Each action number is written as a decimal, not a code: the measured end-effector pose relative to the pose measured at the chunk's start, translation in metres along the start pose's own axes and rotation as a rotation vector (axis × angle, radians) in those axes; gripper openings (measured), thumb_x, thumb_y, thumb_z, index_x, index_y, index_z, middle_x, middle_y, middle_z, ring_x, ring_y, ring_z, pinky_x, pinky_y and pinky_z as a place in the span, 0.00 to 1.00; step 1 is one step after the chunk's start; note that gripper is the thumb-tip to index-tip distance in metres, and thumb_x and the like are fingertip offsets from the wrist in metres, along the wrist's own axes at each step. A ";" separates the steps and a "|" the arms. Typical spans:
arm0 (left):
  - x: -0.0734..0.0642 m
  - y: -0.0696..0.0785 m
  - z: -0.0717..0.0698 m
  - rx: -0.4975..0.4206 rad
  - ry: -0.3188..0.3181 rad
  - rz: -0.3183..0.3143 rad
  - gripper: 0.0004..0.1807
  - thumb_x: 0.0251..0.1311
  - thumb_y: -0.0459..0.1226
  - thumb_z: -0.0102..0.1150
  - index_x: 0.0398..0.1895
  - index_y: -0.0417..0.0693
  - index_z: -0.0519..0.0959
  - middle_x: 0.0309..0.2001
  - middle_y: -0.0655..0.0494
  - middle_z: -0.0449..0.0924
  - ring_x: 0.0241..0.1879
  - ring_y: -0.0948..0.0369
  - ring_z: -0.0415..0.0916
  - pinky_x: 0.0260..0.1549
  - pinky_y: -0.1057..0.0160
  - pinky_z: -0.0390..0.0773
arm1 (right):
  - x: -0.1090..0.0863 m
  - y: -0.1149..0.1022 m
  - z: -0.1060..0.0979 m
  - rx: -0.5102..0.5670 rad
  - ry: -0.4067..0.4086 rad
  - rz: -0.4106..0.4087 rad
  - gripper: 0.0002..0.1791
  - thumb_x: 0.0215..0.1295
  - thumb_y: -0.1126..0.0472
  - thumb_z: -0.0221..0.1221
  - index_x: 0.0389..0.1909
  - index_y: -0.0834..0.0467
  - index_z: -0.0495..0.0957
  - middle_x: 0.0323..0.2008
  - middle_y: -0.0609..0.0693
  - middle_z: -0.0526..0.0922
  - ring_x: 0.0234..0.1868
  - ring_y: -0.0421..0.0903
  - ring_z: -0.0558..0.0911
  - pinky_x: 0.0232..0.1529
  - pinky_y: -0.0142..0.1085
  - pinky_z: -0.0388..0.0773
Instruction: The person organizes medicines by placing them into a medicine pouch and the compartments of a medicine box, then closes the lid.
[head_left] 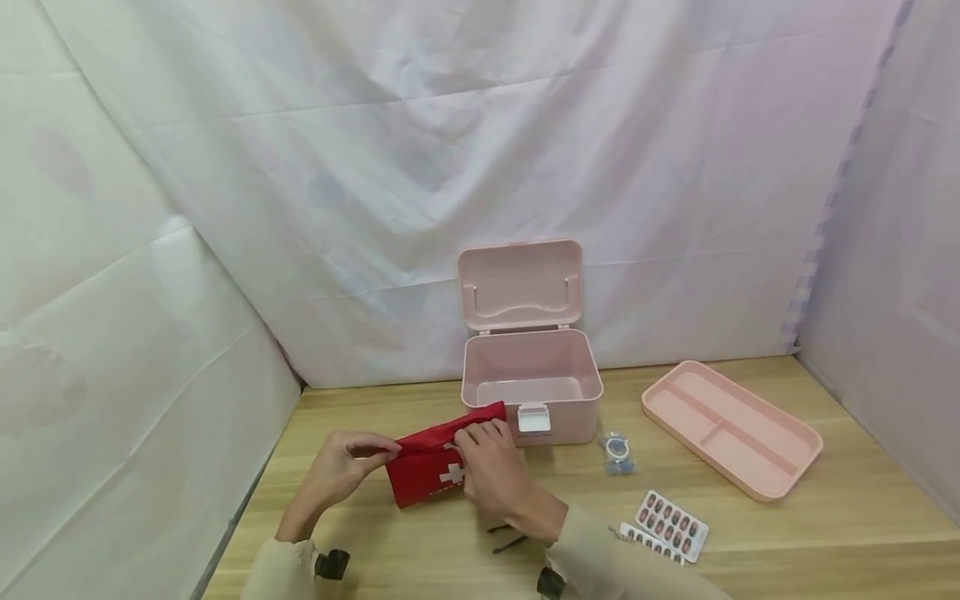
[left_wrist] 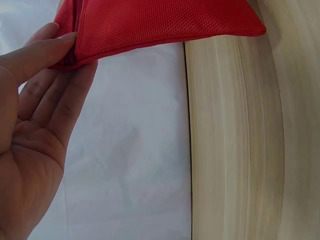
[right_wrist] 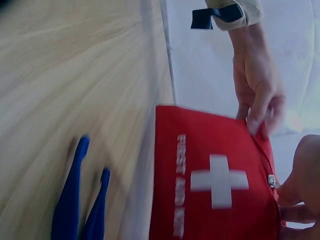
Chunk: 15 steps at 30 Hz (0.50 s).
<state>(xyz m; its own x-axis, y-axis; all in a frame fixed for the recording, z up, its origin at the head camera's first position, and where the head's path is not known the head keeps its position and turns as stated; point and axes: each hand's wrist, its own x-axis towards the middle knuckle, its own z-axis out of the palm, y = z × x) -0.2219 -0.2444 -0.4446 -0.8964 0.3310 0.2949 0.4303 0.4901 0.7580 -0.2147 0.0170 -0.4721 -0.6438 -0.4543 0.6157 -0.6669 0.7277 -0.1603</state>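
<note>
A red first aid pouch (head_left: 423, 479) with a white cross is held above the wooden table, in front of the pink box. At its left upper corner, by the zipper end, my left hand (head_left: 341, 467) pinches the fabric between thumb and fingers. My right hand (head_left: 495, 471) pinches the zipper at the pouch's top edge; the metal zipper pull (right_wrist: 271, 181) shows right beside its fingertips in the right wrist view. The left wrist view shows the left hand (left_wrist: 37, 115) at the pouch's corner. The pouch's inside is hidden.
Behind the pouch stands a pink box (head_left: 562, 423), lid raised. A pink divided tray (head_left: 697, 400) lies to the right. Nearer are a plastic packet with a white ring (head_left: 617, 451) and blister packs (head_left: 672, 523). A dark blue two-pronged tool (right_wrist: 67, 205) lies by my right wrist.
</note>
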 end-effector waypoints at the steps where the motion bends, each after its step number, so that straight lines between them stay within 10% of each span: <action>1: 0.000 -0.003 -0.001 -0.005 0.010 0.000 0.12 0.52 0.21 0.67 0.35 0.44 0.89 0.36 0.51 0.88 0.36 0.67 0.84 0.36 0.68 0.84 | -0.001 0.003 0.000 0.000 0.027 -0.007 0.08 0.56 0.69 0.60 0.32 0.53 0.72 0.34 0.45 0.78 0.43 0.45 0.77 0.55 0.44 0.69; 9: -0.007 -0.014 -0.012 -0.042 0.016 0.013 0.11 0.53 0.23 0.67 0.37 0.46 0.89 0.38 0.50 0.88 0.37 0.66 0.85 0.36 0.68 0.84 | -0.007 0.023 -0.007 0.124 0.086 0.036 0.06 0.62 0.70 0.57 0.32 0.56 0.73 0.40 0.50 0.73 0.45 0.49 0.73 0.51 0.41 0.72; 15: -0.016 -0.021 -0.020 -0.047 0.070 0.021 0.08 0.54 0.26 0.68 0.35 0.44 0.88 0.39 0.47 0.88 0.39 0.68 0.84 0.37 0.70 0.83 | -0.016 0.035 -0.018 0.163 0.049 0.104 0.09 0.63 0.70 0.60 0.30 0.57 0.70 0.31 0.47 0.68 0.30 0.40 0.70 0.29 0.29 0.73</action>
<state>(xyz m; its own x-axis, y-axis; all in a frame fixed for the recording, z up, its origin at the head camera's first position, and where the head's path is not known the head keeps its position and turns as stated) -0.2186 -0.2764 -0.4534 -0.8932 0.2827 0.3496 0.4450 0.4449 0.7772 -0.2207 0.0586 -0.4735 -0.6958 -0.3528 0.6256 -0.6525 0.6746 -0.3452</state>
